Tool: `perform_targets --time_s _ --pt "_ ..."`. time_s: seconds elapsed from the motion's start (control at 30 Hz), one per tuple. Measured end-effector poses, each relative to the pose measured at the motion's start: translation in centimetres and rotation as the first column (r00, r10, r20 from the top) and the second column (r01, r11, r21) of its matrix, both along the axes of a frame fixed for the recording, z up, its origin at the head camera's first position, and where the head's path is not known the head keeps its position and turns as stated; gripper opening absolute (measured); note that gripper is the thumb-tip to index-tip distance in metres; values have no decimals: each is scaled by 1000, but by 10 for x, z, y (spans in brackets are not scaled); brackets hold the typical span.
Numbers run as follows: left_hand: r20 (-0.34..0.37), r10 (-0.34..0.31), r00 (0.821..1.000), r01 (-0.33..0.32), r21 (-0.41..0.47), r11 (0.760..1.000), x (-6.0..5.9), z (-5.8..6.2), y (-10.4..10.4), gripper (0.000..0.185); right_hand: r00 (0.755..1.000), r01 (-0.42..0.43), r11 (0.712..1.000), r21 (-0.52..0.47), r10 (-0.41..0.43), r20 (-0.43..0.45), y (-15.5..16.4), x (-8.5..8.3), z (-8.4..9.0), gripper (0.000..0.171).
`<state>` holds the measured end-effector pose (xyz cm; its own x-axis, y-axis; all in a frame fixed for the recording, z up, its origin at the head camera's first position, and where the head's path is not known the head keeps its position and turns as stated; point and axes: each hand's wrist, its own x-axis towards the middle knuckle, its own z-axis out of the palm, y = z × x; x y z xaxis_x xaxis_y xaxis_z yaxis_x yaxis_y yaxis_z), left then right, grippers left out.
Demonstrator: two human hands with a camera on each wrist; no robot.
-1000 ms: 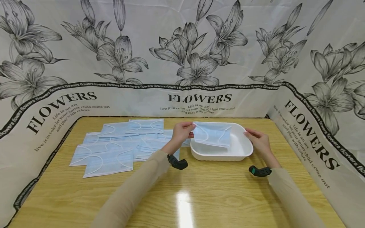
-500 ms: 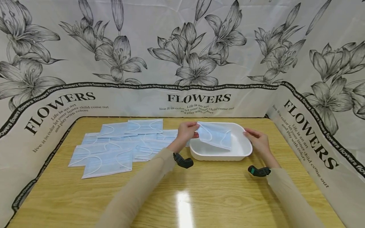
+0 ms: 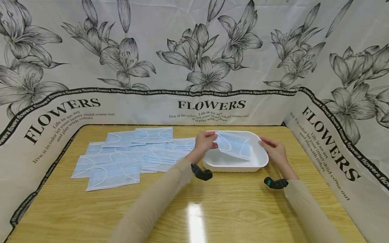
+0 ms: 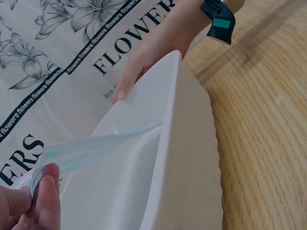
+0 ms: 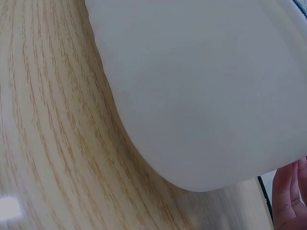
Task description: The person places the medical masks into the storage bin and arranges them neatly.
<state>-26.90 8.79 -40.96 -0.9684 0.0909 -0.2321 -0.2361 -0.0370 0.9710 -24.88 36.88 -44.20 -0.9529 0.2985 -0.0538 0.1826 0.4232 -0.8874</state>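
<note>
My left hand (image 3: 205, 142) has carried the blue mask (image 3: 234, 145) further right, and it now hangs tilted over the white tray (image 3: 234, 165), pinched at its left corner. My right hand (image 3: 273, 150) rests on the tray's right rim, fingers fairly straight. Only the left wrist view shows my fingertips (image 4: 45, 191) squeezing the mask edge; the head view alone shows the spare masks (image 3: 121, 158) on the table (image 3: 212, 209).

Tray (image 3: 261, 162) right of table (image 3: 212, 209) centre; loose masks (image 3: 127, 158) at its 9 o'clock; one mask (image 3: 234, 146) over tray.
</note>
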Motion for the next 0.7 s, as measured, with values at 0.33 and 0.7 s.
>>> perform_targets --time_s 0.33,0.7 --pt "-23 -23 999 23 9 1000 3 -5 13 33 1000 4 1000 -8 -4 -2 -1 1 0 57" --pt "-20 -24 1000 24 18 1000 4 -7 19 32 1000 -5 1000 -23 4 -24 0 4 1 57"
